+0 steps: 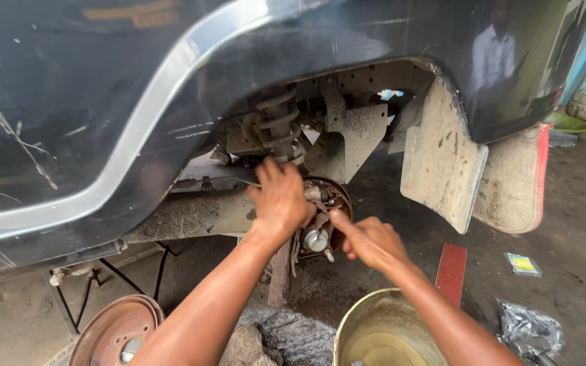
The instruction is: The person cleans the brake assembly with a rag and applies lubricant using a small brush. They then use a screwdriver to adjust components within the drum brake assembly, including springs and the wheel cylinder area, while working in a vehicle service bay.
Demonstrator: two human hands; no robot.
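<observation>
exposed rusty round brake hub assembly point(320, 220) under the wheel arch of a dark dented car body point(89, 102), wheel off. left hand point(281, 200) spread flat over the hub's upper left side, fingers apart, pressing rather than clamped. right hand point(369, 240) loosely curled, index finger extended to touch the hub's right edge. coiled dusty suspension spring point(278, 125) just above. reddish metal brake drum point(115, 332) on the floor lower left (rim up), brass-coloured round bucket point(381, 332) below the forearms, dirty mudflap point(442, 163) right.
</observation>
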